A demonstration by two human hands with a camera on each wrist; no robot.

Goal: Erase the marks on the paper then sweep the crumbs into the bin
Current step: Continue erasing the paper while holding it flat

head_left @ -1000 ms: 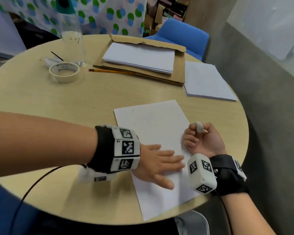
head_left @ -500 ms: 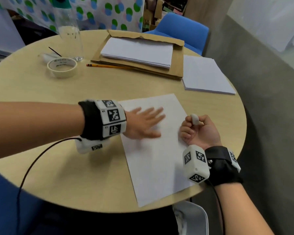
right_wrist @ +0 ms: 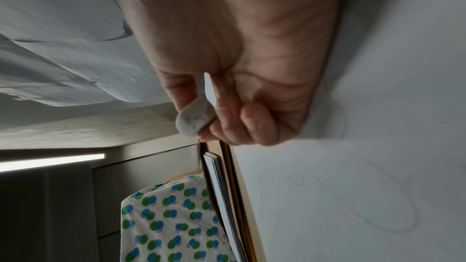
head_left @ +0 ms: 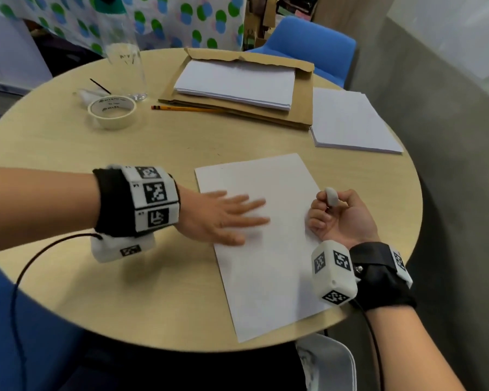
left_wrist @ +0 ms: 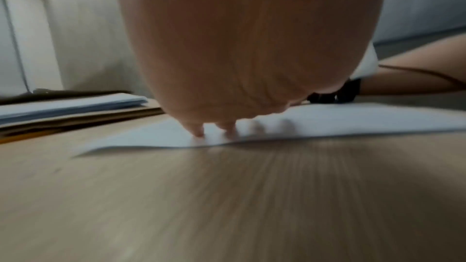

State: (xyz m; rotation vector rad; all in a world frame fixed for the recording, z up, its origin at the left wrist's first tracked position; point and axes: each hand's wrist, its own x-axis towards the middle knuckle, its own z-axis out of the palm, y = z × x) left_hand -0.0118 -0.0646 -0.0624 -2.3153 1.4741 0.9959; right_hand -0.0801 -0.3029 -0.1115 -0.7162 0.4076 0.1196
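Observation:
A white sheet of paper [head_left: 268,249] lies on the round wooden table [head_left: 68,153], its near corner over the table's front edge. My left hand [head_left: 229,215] lies flat on the sheet's left part with its fingers straight and blurred. My right hand [head_left: 339,218] rests at the sheet's right edge, palm up, and pinches a small white eraser [head_left: 331,196] between thumb and fingers. In the right wrist view the eraser [right_wrist: 194,121] shows grey smudges, and faint pencil lines [right_wrist: 378,216] remain on the paper [right_wrist: 353,186]. A white bin [head_left: 326,362] sits below the table's front edge.
At the back lie a cardboard folder with a paper stack [head_left: 235,83], a pencil [head_left: 187,109], a tape roll [head_left: 112,112] and a clear glass [head_left: 126,69]. Another paper stack [head_left: 350,122] sits at the right. A blue chair [head_left: 308,43] stands behind the table.
My left hand moved from the sheet's near part up to its upper left, and now reaches a little further right over it. The right hand has kept hold of the eraser.

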